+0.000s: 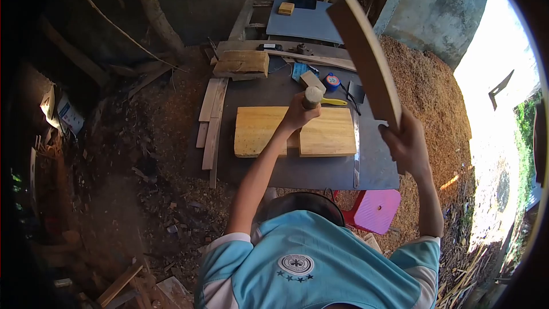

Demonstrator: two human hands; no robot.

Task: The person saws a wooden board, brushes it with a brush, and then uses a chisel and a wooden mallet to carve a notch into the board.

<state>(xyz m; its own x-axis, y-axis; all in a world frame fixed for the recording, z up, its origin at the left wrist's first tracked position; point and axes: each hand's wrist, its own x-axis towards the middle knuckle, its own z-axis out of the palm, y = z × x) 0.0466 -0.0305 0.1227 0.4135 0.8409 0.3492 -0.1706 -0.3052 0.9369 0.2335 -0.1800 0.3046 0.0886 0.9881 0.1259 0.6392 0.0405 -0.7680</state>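
Note:
My left hand [297, 115] is closed around an upright chisel [313, 97], of which only the thick, round-topped handle shows; the blade is hidden below the fist. Under that hand lies a thick yellow wooden board [260, 129] with a recess across its middle. Raised at the right, clear of the table, my right hand [409, 143] grips a long flat piece of wood [369, 60] near its lower end, its top leaning left. Just beyond my left fist are a yellow-handled tool [334, 102], a small wood block [313, 81] and a blue tape measure [331, 82].
Thin wooden strips [213, 114] lie along the left edge of the dark table [320, 178]. A metal ruler [357, 160] rests right of the board. Farther back sits a wood chunk [241, 64]. A pink stool [377, 210] stands by the near edge, with sawdust [437, 100] heaped at right.

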